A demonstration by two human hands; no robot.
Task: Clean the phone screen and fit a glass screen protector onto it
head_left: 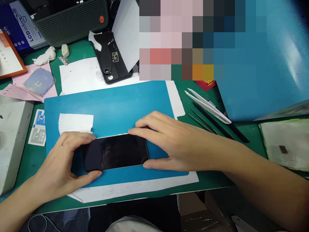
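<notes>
Green worktop [212, 180] bears a blue rectangular mat [116, 104] near its front edge; a black glass-faced phone [118, 153] lies between left grip [61, 161] and right grip [170, 141], each half-open, holding its long edges.

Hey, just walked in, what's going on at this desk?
Someone's left hand and right hand hold what looks like a phone by its long edges, one hand toward each end, fingers on the far side and thumbs on the near. It lies dark-screened on a blue mat. A white paper piece sits on the mat beyond the left hand, and white tweezers lie off to the right.
</notes>
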